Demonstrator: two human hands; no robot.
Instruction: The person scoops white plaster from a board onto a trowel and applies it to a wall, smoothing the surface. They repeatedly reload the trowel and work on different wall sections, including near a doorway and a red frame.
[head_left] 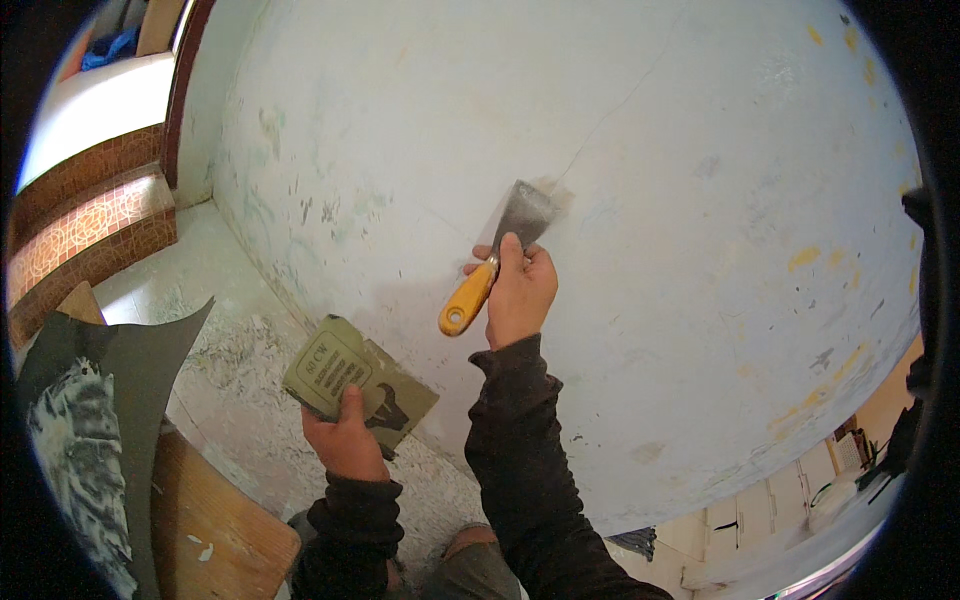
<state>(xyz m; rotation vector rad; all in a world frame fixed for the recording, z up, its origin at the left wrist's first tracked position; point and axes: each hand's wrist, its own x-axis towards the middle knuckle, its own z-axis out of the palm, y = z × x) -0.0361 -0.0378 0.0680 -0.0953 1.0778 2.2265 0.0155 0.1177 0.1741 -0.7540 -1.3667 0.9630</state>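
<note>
My right hand (523, 295) grips a putty knife with a yellow handle (467, 300), thumb along the neck. Its grey metal blade (526, 213) lies against the white wall (650, 270), beside a damp-looking grey patch at the lower end of a thin crack. Lower down and to the left, my left hand (348, 440) holds a folded olive-green sheet of sandpaper (345, 375) with dark print on its back. The thumb rests on top of the sheet; the other fingers are hidden beneath it.
At the lower left, a dark sheet (85, 430) smeared with white putty rests near a wooden board (215, 520). White scraps litter the floor (245, 350) along the wall's foot. Brown patterned tiled steps (95, 240) rise at the left. Yellow and grey marks dot the wall.
</note>
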